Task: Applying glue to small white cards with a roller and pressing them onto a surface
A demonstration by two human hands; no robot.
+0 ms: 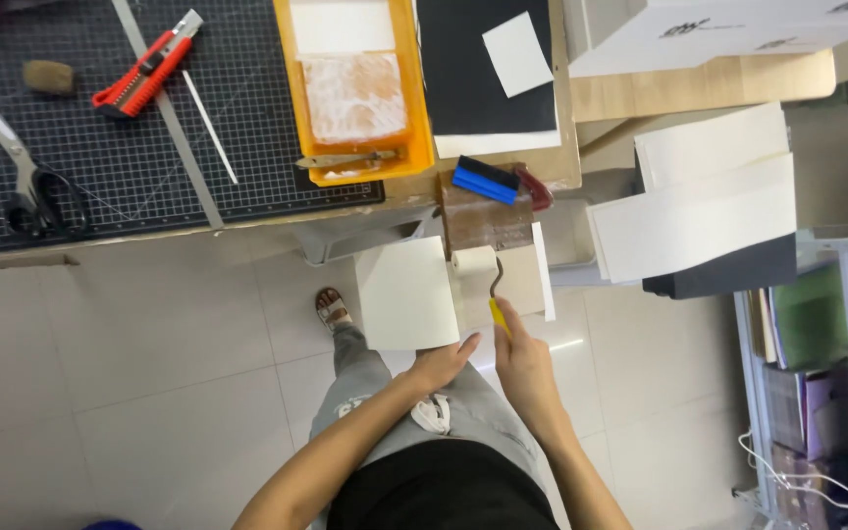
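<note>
Right hand (524, 365) is gripping the yellow handle of a small paint roller (476, 262), fingers clenched round it; the roller's white sleeve is sitting at 12 o'clock from the hand, lying on a cream sheet (406, 292). Left hand (441, 365) is touching the sheet's lower edge at 6 o'clock of the sheet, fingers loosely spread and steadying it, not clenched. Sheet is being held out over the tiled floor (130, 334), just below the desk (503, 186) edge, person's sandalled foot (330, 308) showing at 9 o'clock of it. Brown board (488, 221) is lying directly at 12 o'clock of the roller, with a blue squeegee (485, 181) on its top edge. Orange tray (353, 88) is sitting at 11 o'clock, holding a glue-smeared sheet, with a brush or spatula across its lower end, cannot tell which. Black sheet (468, 93) with a small white square (516, 54) on it is lying at 12 o'clock, just right of the tray. Gridded cutting mat (80, 147) is covering the desk's left part: red utility knife (145, 67), steel ruler (171, 123), scissors (22, 167) and a small brown block (48, 76) are resting on it, all well apart from both hands. Stack of cream boards (709, 196) is standing at 2 o'clock; a metal shelf rack (817, 373) with books is standing at 3 o'clock
</note>
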